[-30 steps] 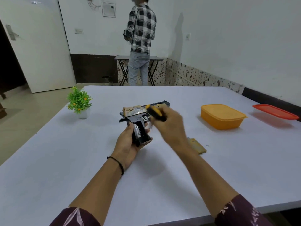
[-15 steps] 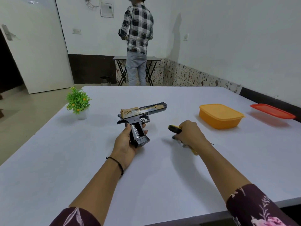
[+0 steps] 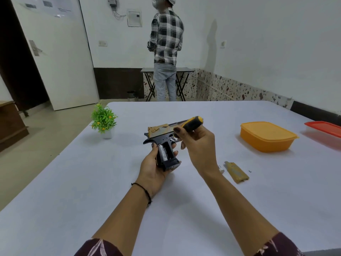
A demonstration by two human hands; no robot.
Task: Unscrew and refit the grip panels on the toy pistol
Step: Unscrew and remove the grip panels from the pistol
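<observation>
1. Head view takes in a white-walled room with a white door (image 3: pixel 55 52) standing open at the left, and a person in a checked shirt (image 3: pixel 167 39) facing away beside a small dark folding table (image 3: pixel 184 71).
2. Nearest the camera is a wide white tabletop (image 3: pixel 92 191), which fills the lower part of the view.
3. On its right side sits an orange plastic lidded box (image 3: pixel 267 137), with a red plastic lid (image 3: pixel 324 127) beyond it at the edge.
4. Near the far left edge stands a small green artificial plant in a white pot (image 3: pixel 103 121).
5. Held above the table's middle, the black-and-gold toy pistol (image 3: pixel 162 133) has its long axis running left to right, muzzle toward the right, grip pointing down toward the camera.
6. Its open grip side shows a battery (image 3: pixel 163 153).
7. Wrapped around that grip from below is the left hand (image 3: pixel 155 167).
8. Closed around a yellow-and-black screwdriver handle (image 3: pixel 191 123), the right hand (image 3: pixel 199 145) has risen from the table, where it was half a second ago, to the pistol's trigger area.
9. Lying flat to the right of the right wrist is a tan grip panel (image 3: pixel 237 171), with a tiny dark screw (image 3: pixel 250 171) just beyond it.
</observation>
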